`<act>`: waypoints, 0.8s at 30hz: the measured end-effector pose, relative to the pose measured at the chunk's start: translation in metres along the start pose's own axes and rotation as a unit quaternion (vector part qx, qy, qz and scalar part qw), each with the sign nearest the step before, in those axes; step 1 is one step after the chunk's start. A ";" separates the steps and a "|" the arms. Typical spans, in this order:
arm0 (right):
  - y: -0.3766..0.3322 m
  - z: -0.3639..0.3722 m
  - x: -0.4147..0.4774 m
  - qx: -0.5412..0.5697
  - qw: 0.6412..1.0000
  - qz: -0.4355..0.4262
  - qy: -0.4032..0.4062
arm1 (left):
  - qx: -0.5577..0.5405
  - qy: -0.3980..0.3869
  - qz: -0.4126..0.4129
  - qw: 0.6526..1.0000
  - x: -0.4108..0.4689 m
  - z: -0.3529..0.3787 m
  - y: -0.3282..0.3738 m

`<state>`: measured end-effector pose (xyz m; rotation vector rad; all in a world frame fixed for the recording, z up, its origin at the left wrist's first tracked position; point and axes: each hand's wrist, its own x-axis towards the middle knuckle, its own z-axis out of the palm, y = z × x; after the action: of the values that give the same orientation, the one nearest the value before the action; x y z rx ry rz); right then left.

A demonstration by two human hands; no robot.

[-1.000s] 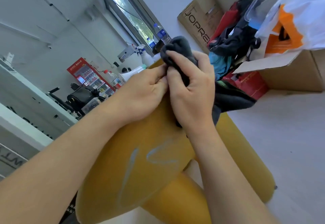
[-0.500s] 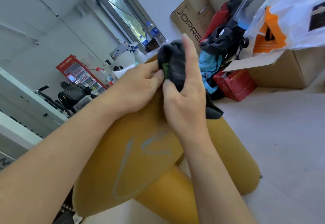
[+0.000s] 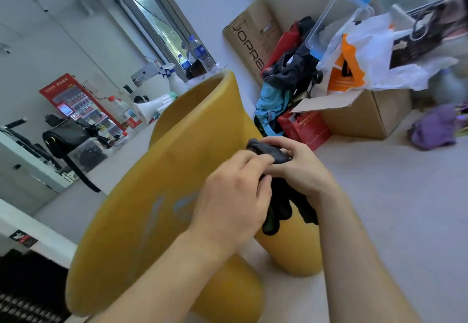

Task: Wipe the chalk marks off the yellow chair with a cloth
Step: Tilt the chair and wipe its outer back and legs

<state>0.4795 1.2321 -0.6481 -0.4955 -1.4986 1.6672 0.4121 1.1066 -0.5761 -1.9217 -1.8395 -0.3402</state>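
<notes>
Filling the middle is the yellow chair [image 3: 162, 170], pale chalk marks [image 3: 177, 206] borne on its seat. Above its right edge, a dark cloth [image 3: 276, 186] is clamped by the left hand [image 3: 233, 203] and right hand [image 3: 301, 168].

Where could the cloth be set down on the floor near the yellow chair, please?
Bare floor lies to the right of the yellow chair, in front of the open cardboard box and red bag. Against the wall behind those, bags and clothes are piled up. Both hands hold the cloth.
</notes>
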 end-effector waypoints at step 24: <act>-0.017 -0.093 -0.061 -0.295 0.911 0.247 -0.152 | -0.628 -0.041 -0.439 0.641 -0.028 0.055 0.010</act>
<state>0.5905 1.2421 -0.6664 -1.0470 -2.2712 1.6897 0.4126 1.1083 -0.6385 -1.2735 -2.8072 -2.4019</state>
